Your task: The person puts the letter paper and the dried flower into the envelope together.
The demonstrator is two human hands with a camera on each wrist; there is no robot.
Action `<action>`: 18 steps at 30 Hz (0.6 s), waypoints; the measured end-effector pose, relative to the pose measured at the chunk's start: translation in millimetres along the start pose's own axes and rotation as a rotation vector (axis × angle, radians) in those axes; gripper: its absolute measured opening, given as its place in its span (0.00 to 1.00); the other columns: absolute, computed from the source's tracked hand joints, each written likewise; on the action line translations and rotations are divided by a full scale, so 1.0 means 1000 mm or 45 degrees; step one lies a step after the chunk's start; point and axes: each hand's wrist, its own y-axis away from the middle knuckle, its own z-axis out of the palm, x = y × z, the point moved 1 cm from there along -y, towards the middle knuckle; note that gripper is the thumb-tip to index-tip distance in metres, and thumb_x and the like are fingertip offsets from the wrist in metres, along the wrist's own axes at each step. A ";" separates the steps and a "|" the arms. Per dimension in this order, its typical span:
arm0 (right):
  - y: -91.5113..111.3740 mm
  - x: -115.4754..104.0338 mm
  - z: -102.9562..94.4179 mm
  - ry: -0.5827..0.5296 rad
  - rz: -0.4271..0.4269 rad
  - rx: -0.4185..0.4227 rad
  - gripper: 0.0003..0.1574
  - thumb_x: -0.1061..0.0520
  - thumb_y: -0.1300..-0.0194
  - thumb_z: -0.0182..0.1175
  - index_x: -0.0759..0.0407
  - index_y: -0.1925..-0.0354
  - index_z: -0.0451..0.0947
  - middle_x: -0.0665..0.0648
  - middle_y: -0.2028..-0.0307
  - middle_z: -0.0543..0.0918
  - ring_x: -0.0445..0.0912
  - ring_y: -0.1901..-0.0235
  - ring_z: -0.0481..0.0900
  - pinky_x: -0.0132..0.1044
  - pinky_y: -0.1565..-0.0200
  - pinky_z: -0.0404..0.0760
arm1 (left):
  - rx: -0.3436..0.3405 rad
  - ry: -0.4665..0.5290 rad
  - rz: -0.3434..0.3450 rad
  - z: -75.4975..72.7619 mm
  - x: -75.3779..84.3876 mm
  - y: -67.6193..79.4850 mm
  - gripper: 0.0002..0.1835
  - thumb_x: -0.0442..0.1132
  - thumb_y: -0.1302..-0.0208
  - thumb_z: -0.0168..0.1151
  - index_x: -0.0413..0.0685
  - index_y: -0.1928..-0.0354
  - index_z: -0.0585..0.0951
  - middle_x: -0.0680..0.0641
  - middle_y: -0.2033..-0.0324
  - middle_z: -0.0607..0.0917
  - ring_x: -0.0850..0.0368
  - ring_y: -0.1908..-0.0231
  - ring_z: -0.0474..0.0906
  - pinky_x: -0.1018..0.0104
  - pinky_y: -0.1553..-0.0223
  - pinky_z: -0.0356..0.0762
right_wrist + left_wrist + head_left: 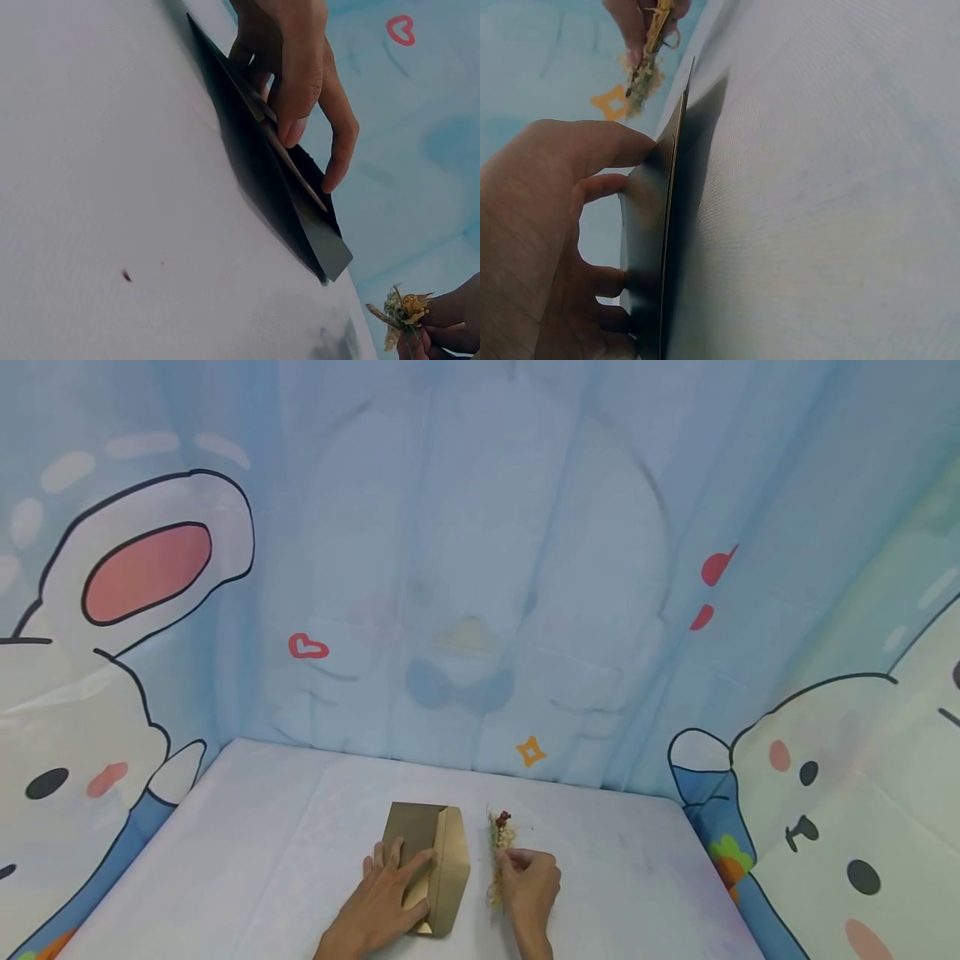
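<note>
A gold envelope [415,831] lies on the white cloth, its flap [452,868] folded out to the right. My left hand [386,893] rests on it with fingers spread and thumb near the lower edge. From the side, in the right wrist view, the envelope [255,142] gapes slightly, with the left hand's fingers [341,127] touching its upper side. To the right of the flap, my right hand [531,881] pinches a small bunch of dried flowers [501,831], with pale and dark red heads. In the left wrist view, the bunch [646,79] hangs apart from the envelope.
The white cloth-covered table [622,852] spreads around both hands. A light blue curtain [480,568] with cartoon rabbits stands behind and along both sides. A tiny dark speck [126,275] lies on the cloth.
</note>
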 end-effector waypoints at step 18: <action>0.014 -0.012 0.022 0.025 -0.052 -0.076 0.04 0.59 0.46 0.75 0.59 0.72 0.90 0.53 0.80 0.87 0.39 0.81 0.79 0.31 0.76 0.77 | 0.043 -0.080 0.000 0.002 0.001 -0.005 0.33 0.60 0.33 0.56 0.68 0.26 0.67 0.26 0.26 0.58 0.14 0.28 0.47 0.22 0.32 0.51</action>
